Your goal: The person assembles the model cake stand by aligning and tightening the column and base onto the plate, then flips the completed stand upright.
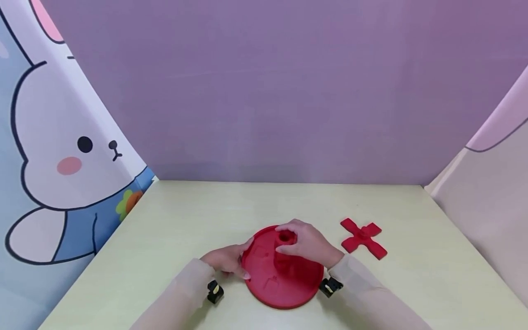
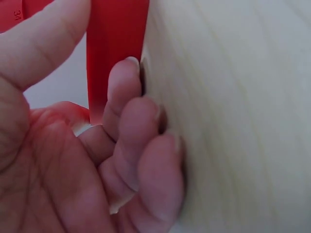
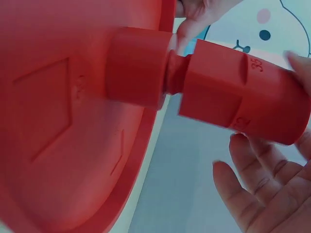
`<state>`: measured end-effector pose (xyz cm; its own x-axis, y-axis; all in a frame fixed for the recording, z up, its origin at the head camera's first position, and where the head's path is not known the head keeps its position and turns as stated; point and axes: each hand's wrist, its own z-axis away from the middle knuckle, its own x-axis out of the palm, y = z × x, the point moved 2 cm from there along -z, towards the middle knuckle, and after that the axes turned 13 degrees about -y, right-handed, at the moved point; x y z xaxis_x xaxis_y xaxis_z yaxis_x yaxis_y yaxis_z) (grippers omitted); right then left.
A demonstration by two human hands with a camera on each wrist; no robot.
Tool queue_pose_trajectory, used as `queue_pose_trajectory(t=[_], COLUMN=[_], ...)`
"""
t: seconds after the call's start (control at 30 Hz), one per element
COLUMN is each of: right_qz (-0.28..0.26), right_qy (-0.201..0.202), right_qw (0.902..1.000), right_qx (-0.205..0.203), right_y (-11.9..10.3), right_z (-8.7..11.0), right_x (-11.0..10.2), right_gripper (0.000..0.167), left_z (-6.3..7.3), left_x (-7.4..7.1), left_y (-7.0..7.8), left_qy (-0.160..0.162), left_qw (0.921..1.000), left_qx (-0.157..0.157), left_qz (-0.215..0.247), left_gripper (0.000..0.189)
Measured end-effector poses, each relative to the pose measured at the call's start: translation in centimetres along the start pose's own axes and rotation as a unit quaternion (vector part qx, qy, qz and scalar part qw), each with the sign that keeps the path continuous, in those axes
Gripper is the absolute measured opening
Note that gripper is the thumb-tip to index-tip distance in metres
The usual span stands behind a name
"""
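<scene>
A person's right hand (image 1: 309, 240) pinches a red cylinder (image 3: 233, 87), stamped 35, between thumb and fingers (image 1: 294, 224) atop the post (image 3: 138, 68) of a rimmed red disc (image 1: 280, 293) at lower centre, its left edge gripped by the left hand (image 1: 227, 258), fingers curled. A red cross (image 1: 363, 234) lies lower right on the pale desk (image 1: 206, 206), before a purple backdrop (image 1: 268, 91).

A pale tabletop (image 1: 185, 211) is meeting a plain purple back panel (image 1: 264, 91), while a left panel (image 1: 18, 302) is displaying a cartoon rabbit (image 1: 53, 119) and a light right panel (image 1: 491, 201) is flanking the opposite side.
</scene>
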<state>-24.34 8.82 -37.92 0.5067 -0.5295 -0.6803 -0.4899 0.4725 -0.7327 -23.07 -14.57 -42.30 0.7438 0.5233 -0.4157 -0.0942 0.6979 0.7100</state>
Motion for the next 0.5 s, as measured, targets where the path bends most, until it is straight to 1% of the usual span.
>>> queue_pose_trajectory(t=[0.1, 0.23, 0.4, 0.5], right_qz=[-0.005, -0.016, -0.049, -0.069], right_qy=[-0.007, -0.016, -0.019, -0.012], right_qw=[1.0000, 0.9997, 0.9985, 0.9975], right_qx=[0.004, -0.005, -0.015, -0.013], right_y=[0.1, 0.5, 1.0, 1.3], right_z=[0.1, 0.3, 0.4, 0.4], right_x=[0.0, -0.1, 0.0, 0.1], right_gripper=[0.043, 0.041, 0.044, 0.047], left_z=[0.0, 0.1, 0.1, 0.0], left_x=[0.0, 0.0, 0.0, 0.0], left_y=[-0.1, -0.1, -0.1, -0.2], left_qy=[-0.001, -0.001, -0.002, -0.004], left_qw=[0.9999, 0.9998, 0.9997, 0.9997], left_qx=[0.006, 0.014, 0.015, 0.016], left_qz=[0.012, 0.014, 0.017, 0.019], left_gripper=[0.100, 0.101, 0.101, 0.102])
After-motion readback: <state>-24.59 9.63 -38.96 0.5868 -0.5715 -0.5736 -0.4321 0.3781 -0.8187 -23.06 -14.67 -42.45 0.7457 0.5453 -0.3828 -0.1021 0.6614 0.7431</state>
